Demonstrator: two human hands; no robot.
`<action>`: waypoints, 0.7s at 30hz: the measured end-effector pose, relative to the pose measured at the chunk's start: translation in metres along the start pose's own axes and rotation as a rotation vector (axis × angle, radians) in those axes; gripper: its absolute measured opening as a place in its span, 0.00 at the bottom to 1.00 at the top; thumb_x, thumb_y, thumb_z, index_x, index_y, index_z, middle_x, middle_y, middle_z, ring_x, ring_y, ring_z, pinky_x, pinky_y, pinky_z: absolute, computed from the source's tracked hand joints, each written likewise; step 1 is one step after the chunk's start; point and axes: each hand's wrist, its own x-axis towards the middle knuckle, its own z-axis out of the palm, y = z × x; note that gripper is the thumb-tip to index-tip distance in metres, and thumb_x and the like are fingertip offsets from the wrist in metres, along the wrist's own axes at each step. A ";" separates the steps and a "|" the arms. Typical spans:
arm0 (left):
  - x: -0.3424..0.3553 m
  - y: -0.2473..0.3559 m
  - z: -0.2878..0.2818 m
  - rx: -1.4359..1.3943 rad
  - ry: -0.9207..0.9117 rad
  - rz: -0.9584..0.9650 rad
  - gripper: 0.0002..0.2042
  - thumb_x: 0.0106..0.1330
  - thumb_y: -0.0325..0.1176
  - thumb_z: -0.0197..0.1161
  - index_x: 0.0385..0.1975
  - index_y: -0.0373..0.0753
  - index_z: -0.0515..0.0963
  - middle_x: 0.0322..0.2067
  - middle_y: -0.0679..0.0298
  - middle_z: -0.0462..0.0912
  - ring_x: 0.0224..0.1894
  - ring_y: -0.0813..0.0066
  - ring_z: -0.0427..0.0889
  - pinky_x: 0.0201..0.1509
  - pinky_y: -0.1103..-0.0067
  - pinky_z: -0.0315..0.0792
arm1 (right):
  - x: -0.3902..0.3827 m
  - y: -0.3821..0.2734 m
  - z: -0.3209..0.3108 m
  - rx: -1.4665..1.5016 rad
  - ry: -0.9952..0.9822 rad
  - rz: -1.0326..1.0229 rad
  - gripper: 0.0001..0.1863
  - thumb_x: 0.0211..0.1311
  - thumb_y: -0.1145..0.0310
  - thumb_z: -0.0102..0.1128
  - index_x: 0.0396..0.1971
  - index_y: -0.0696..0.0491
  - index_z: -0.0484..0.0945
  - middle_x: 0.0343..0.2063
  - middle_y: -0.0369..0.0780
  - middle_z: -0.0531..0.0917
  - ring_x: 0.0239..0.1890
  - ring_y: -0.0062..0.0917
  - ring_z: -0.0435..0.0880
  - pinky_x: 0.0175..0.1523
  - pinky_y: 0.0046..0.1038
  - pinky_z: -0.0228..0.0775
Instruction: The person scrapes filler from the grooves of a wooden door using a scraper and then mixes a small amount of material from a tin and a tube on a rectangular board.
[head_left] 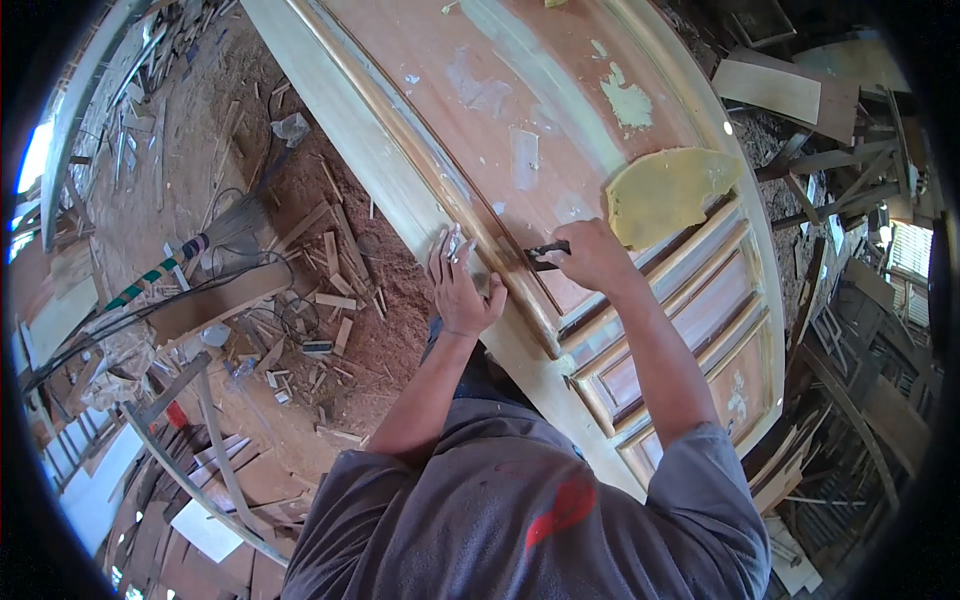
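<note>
A large wooden panel (545, 130), like a door or bed board, lies before me with raised mouldings and pale filler smears. My right hand (592, 258) is closed around a dark, slim hand tool (546, 254) whose exact kind I cannot make out. The tool's end meets the inner side of the long moulding (455, 195). My left hand (463, 285) lies on the panel's left border, fingers stretched, with whitish smears on them. Just beyond my right hand, a yellow, irregular flat piece (660, 200) with a putty-like surface rests on the panel.
Wood offcuts (335, 260) and sawdust cover the floor on the left. A broom (190, 250) with a green-striped handle and a curved wooden frame (205, 470) are there too. Boards and scrap timber (840, 190) pile up along the panel's right side.
</note>
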 end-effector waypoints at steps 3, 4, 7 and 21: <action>0.003 0.000 0.000 -0.023 -0.037 -0.011 0.32 0.59 0.39 0.64 0.65 0.32 0.71 0.71 0.39 0.69 0.74 0.35 0.65 0.78 0.45 0.56 | -0.028 0.001 0.002 0.027 0.025 0.035 0.10 0.62 0.64 0.71 0.38 0.54 0.88 0.33 0.51 0.89 0.39 0.48 0.88 0.48 0.45 0.79; 0.003 -0.001 0.000 -0.026 -0.042 -0.014 0.32 0.59 0.39 0.64 0.65 0.32 0.71 0.71 0.39 0.69 0.74 0.35 0.65 0.78 0.45 0.56 | -0.039 0.002 0.005 0.061 0.064 0.048 0.11 0.64 0.64 0.71 0.39 0.55 0.87 0.32 0.51 0.88 0.37 0.48 0.88 0.47 0.44 0.78; 0.001 -0.003 0.000 -0.016 -0.021 0.007 0.30 0.67 0.43 0.61 0.66 0.32 0.70 0.71 0.39 0.70 0.73 0.35 0.66 0.77 0.46 0.55 | -0.077 -0.006 0.016 0.222 0.058 0.279 0.10 0.67 0.65 0.67 0.43 0.54 0.83 0.31 0.52 0.87 0.38 0.56 0.86 0.49 0.51 0.78; 0.033 -0.015 -0.023 -0.161 -0.341 0.249 0.33 0.67 0.47 0.66 0.67 0.33 0.69 0.72 0.36 0.65 0.77 0.32 0.59 0.80 0.39 0.45 | -0.144 -0.087 0.141 1.602 0.457 0.646 0.37 0.72 0.72 0.69 0.78 0.46 0.64 0.38 0.36 0.86 0.32 0.15 0.83 0.27 0.21 0.71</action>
